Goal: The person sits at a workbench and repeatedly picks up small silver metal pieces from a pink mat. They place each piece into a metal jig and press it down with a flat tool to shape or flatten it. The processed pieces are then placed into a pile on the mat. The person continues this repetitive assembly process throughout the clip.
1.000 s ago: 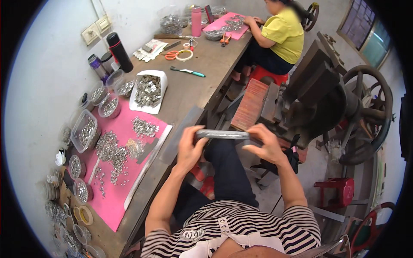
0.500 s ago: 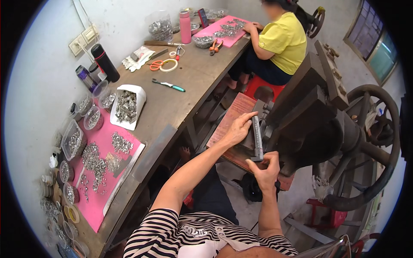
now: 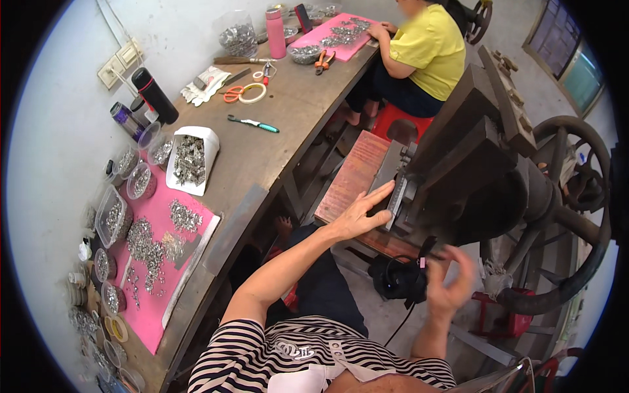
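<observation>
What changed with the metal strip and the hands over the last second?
The metal strip, first held level in both hands, turned upright and went to the dark press. The left hand keeps pressing it there; the right hand has let go, open. The workbench stayed unchanged.

Along our left runs a long wooden bench with a pink mat strewn with small silvery metal parts, clear tubs of more parts lining the wall side. We see a white tray heaped with the same pieces, a black flask, a green-handled tool, orange scissors beside a tape roll, and a pink bottle. At the far end a person in a yellow shirt sits on a red stool
</observation>
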### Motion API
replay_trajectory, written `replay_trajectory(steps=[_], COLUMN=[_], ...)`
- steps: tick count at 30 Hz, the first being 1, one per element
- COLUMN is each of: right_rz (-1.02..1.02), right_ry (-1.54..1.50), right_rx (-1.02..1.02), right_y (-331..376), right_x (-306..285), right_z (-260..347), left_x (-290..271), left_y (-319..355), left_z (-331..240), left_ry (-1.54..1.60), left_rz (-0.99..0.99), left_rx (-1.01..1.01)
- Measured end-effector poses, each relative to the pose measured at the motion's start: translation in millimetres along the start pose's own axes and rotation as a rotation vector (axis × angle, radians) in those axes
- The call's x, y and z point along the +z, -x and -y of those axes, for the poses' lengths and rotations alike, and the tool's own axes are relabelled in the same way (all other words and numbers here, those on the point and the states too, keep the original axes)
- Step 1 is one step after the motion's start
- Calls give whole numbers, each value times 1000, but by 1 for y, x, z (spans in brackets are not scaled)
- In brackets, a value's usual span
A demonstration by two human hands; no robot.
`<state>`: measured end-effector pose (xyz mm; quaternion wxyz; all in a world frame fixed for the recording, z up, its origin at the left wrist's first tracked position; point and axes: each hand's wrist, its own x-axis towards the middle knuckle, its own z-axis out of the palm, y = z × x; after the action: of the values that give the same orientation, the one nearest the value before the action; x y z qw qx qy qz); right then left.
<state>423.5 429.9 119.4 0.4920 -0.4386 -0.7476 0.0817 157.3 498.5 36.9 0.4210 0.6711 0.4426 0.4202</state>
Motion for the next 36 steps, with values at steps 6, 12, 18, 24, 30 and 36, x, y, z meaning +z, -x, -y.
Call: replay_trajectory(steps=[6,12,18,24,30,36], right_rz=[-1039,-744,-571,-251,-32,-290], right_ry=[270,120,156,46,57,-42], right_rx=[-236,317,309,284,378,317], right_y=[1,12,-40,-126,-174,-115], right_x=[-127,-98,-163,-219,-256,-232], right_z=[-38,-97,-38,-8,-13,-24], left_x=[5,4,3,6,5,4], left_y=[12,12,6,-24,-41,-47], left_z=[8,11,5,2,3,5], left_ry=[-159,-261,-278,-390,-424,-413], left_rz=[-2,-59,-38,13,20,7], left_rx=[68,126,100,95,118,112])
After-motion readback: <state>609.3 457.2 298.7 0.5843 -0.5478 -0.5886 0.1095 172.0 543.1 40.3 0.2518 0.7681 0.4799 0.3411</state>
